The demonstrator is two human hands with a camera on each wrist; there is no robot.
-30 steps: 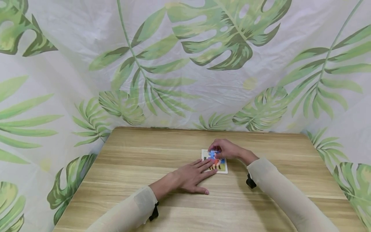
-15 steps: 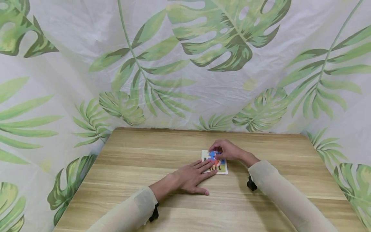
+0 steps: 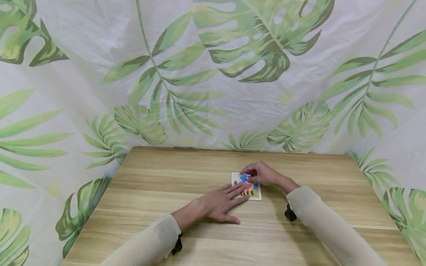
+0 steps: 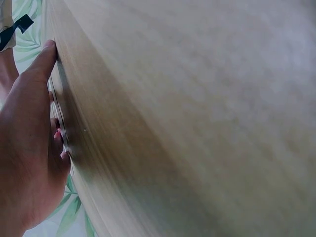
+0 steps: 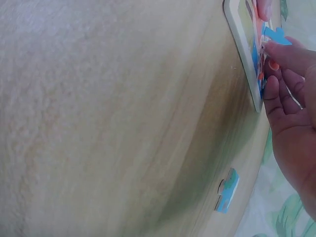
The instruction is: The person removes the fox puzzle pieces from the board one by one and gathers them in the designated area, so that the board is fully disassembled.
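Observation:
A small picture puzzle in a white-rimmed tray (image 3: 255, 197) lies on the table, blue, orange and yellow in its picture. My left hand (image 3: 221, 203) rests on the tray's near left part, fingers straight and spread; in the left wrist view the left hand (image 4: 29, 133) appears side-on. Over the tray's far part my right hand (image 3: 264, 173) pinches a blue jigsaw piece (image 3: 244, 178) between thumb and fingers. In the right wrist view this jigsaw piece (image 5: 276, 35) stands raised and tilted above the tray (image 5: 242, 49). The fingers hide part of the picture.
A loose blue and green jigsaw piece (image 5: 228, 191) lies on the wooden table (image 3: 173, 170) beside the right hand, in the right wrist view. A leaf-patterned cloth (image 3: 186, 74) hangs behind the table's far edge.
My right hand has shifted slightly right and toward me, and the pinched jigsaw piece has turned a little. The left hand stays in place on the tray.

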